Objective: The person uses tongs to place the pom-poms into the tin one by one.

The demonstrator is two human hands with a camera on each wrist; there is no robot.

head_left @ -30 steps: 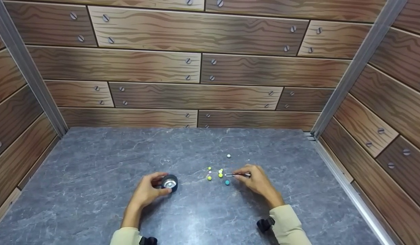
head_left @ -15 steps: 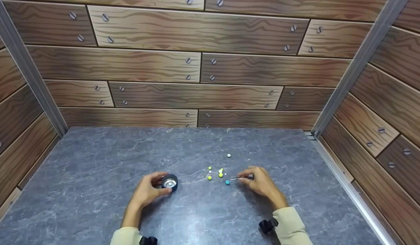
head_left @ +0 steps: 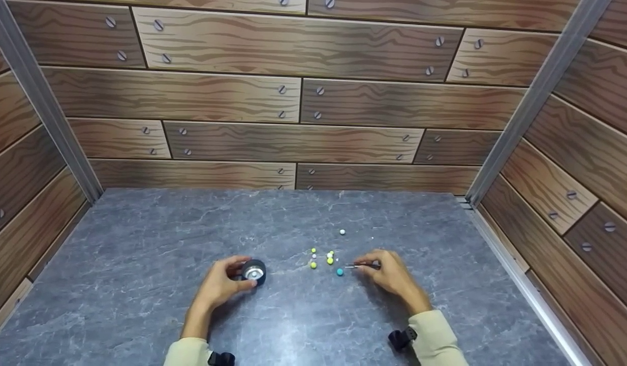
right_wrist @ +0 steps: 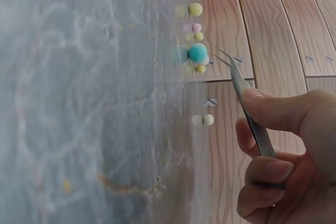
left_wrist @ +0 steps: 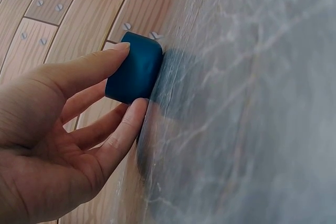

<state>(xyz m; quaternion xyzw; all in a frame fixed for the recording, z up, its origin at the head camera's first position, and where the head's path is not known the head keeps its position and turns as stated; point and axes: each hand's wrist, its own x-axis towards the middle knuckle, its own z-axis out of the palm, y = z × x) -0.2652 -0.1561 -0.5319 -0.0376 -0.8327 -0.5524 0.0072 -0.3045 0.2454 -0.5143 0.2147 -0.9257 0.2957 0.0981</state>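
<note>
My left hand (head_left: pixel 218 283) holds a dark blue round cup or lid (left_wrist: pixel 137 69) against the table, thumb and fingers on its side. Its silvery inside faces up in the head view; whether a pale spot in the middle is a ball, I cannot tell. My right hand (head_left: pixel 387 272) pinches metal tweezers (right_wrist: pixel 239 80). Their tips point left, slightly apart, with nothing visible between them, just right of a teal fuzzy ball (head_left: pixel 340 272). Around it lie several smaller balls, among them a yellow ball (head_left: pixel 313 265) and, farther back, a white ball (head_left: pixel 342 232).
The grey marbled tabletop (head_left: pixel 156 229) has wood-patterned walls (head_left: pixel 232 96) at the back and sides. Metal posts stand in the back corners, and a metal rail (head_left: pixel 527 295) runs along the right edge. A tiny white speck (head_left: pixel 372 238) lies behind my right hand.
My right hand has drawn back to the right and slightly nearer with the tweezers, so their tips have left the small pale ball. The left hand and the cup have stayed put.
</note>
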